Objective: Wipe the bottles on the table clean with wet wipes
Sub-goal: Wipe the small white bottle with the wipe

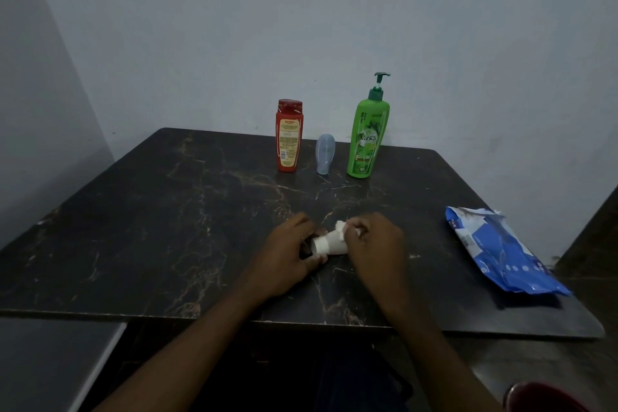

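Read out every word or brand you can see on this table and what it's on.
"Vatika": front label of the tall green plastic pump bottle.
Red plastic bottle: label print too blurred to read.
Blue and white wet wipes pack: print too small to read.
Small grey-blue bottle: no text visible.

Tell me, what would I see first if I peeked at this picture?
Your eye would land first on the tall green pump bottle at the back of the dark table, with a red bottle and a small grey bottle to its left. Near the front edge, the left hand holds a small white bottle while the right hand holds a white wipe against it. A blue pack lies at the right.
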`<state>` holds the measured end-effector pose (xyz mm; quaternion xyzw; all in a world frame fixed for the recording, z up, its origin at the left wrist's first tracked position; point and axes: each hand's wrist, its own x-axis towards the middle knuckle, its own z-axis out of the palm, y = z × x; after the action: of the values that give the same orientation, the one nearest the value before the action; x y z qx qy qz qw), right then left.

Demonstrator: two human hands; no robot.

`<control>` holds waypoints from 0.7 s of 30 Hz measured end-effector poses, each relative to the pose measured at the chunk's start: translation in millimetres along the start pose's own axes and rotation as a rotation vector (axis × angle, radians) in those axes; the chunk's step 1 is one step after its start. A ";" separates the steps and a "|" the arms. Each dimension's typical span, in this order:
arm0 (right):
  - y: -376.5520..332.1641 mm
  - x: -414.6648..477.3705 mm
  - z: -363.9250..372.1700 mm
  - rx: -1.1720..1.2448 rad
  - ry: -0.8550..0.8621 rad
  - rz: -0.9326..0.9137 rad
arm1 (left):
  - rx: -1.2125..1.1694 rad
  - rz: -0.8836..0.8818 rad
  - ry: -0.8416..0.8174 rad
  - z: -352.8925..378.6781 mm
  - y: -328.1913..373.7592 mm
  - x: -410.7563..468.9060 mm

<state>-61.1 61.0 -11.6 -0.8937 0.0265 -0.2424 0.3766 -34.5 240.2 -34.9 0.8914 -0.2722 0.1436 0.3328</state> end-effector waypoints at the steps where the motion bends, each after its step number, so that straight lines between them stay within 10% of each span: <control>1: -7.6 -4.8 4.6 -0.029 -0.033 -0.045 | -0.005 0.003 0.002 0.1 0.1 -0.2; 6: -10.7 -11.4 9.2 -0.089 -0.060 -0.153 | -0.019 0.008 0.006 -0.1 -0.5 -0.8; 21: 32.1 9.2 -13.4 0.313 -0.019 0.287 | -0.058 0.015 0.012 0.1 -3.9 -0.6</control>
<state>-54.8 27.1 -21.8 -0.8137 0.1120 -0.1791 0.5416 -32.7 242.8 -37.2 0.8784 -0.2808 0.1437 0.3591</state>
